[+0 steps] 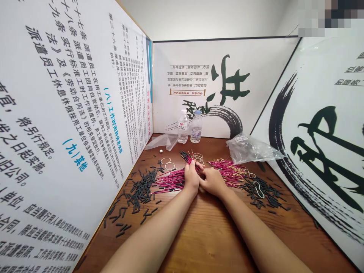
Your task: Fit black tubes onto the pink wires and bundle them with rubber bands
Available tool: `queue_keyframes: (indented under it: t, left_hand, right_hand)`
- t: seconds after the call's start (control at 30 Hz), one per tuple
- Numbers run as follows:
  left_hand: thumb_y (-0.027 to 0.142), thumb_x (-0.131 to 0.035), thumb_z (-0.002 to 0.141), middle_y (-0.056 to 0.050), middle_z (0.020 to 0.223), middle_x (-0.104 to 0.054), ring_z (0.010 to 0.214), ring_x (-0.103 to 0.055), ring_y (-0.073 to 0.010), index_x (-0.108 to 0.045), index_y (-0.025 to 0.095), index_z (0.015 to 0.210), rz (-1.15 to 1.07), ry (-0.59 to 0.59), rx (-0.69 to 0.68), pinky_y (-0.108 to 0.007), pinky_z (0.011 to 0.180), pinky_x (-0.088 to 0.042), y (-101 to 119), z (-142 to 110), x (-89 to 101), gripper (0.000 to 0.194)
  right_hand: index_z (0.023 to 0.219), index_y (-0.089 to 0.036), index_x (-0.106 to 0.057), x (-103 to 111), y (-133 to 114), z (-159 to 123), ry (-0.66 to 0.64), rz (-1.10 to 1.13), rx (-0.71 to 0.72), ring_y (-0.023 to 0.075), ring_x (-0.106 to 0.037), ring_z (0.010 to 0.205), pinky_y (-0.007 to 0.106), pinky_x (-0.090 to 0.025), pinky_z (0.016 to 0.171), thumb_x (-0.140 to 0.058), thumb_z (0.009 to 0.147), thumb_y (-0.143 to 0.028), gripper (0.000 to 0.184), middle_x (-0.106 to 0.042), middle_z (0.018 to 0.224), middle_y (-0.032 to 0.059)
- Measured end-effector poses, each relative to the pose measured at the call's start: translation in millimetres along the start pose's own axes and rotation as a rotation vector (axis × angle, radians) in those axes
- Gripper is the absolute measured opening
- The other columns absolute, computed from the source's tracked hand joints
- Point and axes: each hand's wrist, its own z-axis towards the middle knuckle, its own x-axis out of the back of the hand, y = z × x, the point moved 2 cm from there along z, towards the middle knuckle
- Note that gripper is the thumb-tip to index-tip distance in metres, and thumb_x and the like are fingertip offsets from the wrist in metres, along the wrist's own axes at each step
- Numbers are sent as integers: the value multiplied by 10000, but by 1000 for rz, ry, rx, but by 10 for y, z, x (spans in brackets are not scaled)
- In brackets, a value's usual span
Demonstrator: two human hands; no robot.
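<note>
My left hand point(192, 176) is closed around a bundle of thin pink wires point(187, 158), whose upper ends carry black sleeves. Pressed up against it, my right hand point(213, 180) has its fingers curled in; what they pinch, if anything, is hidden. A pile of pink wires with black pieces on them point(170, 179) lies just left of the hands. To the right spreads another pile of pink wires with pale gold tips point(227, 170). Many short black tubes point(142, 189) are scattered at the left, and a second heap of black tubes point(265, 192) lies at the right.
Two water bottles, one with a white cap point(182, 129) and one with a blue cap point(196, 129), stand at the back. A clear plastic bag point(250, 149) lies back right. Loose rubber bands point(167, 163) dot the wooden table point(204, 231). Printed panels point(199, 76) wall in three sides.
</note>
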Motion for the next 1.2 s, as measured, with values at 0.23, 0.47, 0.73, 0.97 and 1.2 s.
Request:
queue_keyframes:
  t: [0.23, 0.47, 0.73, 0.97, 1.2]
  left_hand:
    - [365, -498, 826, -23, 667, -615, 604, -570, -129, -517, 168, 726, 72, 17, -7, -275, 662, -455, 12, 0, 0, 221]
    - [447, -567, 789, -29, 622, -612, 595, -576, -138, -559, 164, 699, 97, -29, 20, -270, 651, -459, 1, 12, -27, 297]
    - [464, -552, 791, -52, 634, -627, 595, -583, -147, -583, 149, 669, 77, -56, 20, -284, 659, -463, 57, -48, -43, 339]
    - [434, -629, 744, -29, 640, -627, 622, -594, -141, -566, 147, 728, -4, -3, 42, -275, 684, -450, 40, -6, -23, 294]
    - [424, -647, 724, -36, 675, -643, 646, -602, -141, -574, 137, 750, -6, -32, 29, -272, 695, -458, 26, -14, -17, 297]
  right_hand:
    - [546, -191, -528, -4, 34, -8, 87, 217, -9, 127, -464, 490, 247, -264, 527, -489, 823, -327, 311, -612, 560, 24]
    - [548, -187, -506, -7, 44, -2, 132, 277, 9, 116, -430, 481, 242, -264, 526, -477, 823, -301, 299, -578, 541, 13]
    - [550, -184, -574, 56, 23, -14, 152, 121, -25, 135, -509, 556, 249, -264, 561, -489, 837, -374, 355, -614, 586, 28]
    - [612, -189, -610, 44, 1, -4, 159, 101, -7, 141, -551, 588, 246, -285, 563, -451, 881, -383, 368, -652, 646, 31]
    - [632, -203, -657, 52, 28, -10, 182, 63, -39, 162, -610, 649, 256, -316, 589, -464, 876, -392, 364, -694, 705, 34]
